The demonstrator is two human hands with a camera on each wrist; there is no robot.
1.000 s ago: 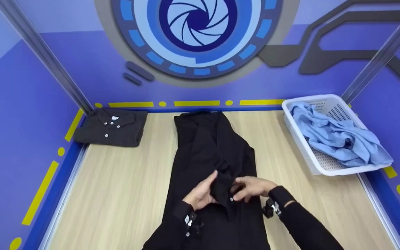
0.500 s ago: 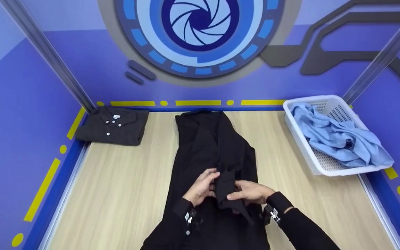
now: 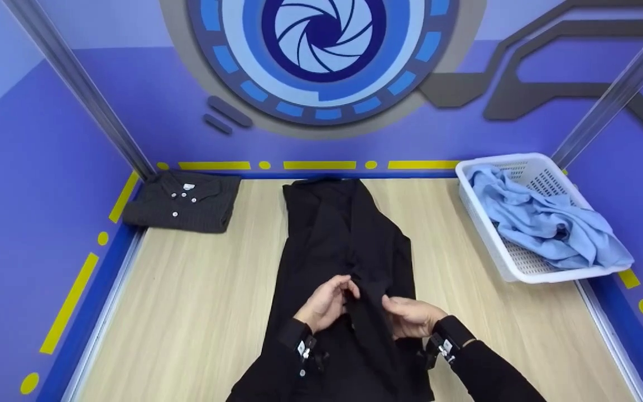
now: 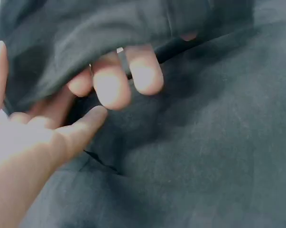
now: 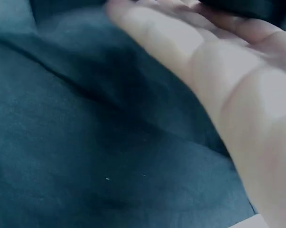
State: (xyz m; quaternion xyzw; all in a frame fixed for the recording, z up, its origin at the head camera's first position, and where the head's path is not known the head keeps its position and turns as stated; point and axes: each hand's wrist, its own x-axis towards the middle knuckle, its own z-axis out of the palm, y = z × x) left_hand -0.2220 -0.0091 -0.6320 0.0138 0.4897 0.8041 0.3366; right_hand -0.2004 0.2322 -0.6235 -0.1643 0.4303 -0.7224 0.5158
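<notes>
A black shirt (image 3: 321, 223) lies lengthwise on the table, its side and sleeve folded inward. My left hand (image 3: 326, 304) curls its fingers at the left edge of the sleeve (image 3: 374, 329). From the opposite side my right hand (image 3: 413, 317) holds the same sleeve, thumb along the top and the other fingers largely hidden by cloth. In the left wrist view, fingertips (image 4: 112, 88) stick out from under a raised fold of black cloth (image 4: 109, 28), close to the left hand (image 4: 38, 142). The right wrist view has the right hand (image 5: 228, 71) palm upward over the dark fabric.
A folded dark grey shirt (image 3: 187, 204) with white buttons sits at the back left corner. At the back right stands a white basket (image 3: 480, 223) holding a crumpled light blue garment (image 3: 545, 223). Blue walls (image 3: 321, 145) border the wooden table (image 3: 187, 312).
The sleeve turned between my hands and now hangs lower toward the front. My right thumb shifted slightly right and up along it; the white button near the right hand is now out of sight.
</notes>
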